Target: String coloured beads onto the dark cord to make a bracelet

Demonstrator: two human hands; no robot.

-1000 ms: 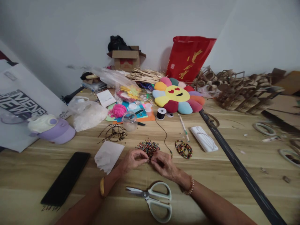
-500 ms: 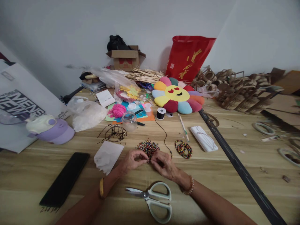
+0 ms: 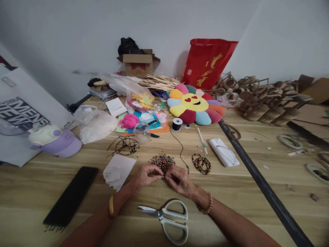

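Note:
My left hand [image 3: 147, 176] is closed in a pinch at the front edge of a pile of small multicoloured beads [image 3: 162, 161]. Whatever sits between its fingertips is too small to make out. Just to the right, my right hand [image 3: 181, 180] also pinches, its fingertips nearly meeting the left ones. A thin black cord [image 3: 182, 148] runs from a spool [image 3: 177, 125] down to the right hand and disappears behind its fingers. Beaded bracelets [image 3: 201, 164] lie right of that hand. White-handled scissors [image 3: 167, 216] rest open below both hands.
A black phone [image 3: 72, 195] and crumpled white paper [image 3: 118, 171] lie to the left. Behind the beads stand a clear jar [image 3: 142, 133], tangled black cords [image 3: 124, 145] and pink yarn [image 3: 129, 121]. A white power bank [image 3: 223, 152] and flower cushion [image 3: 195, 104] are on the right.

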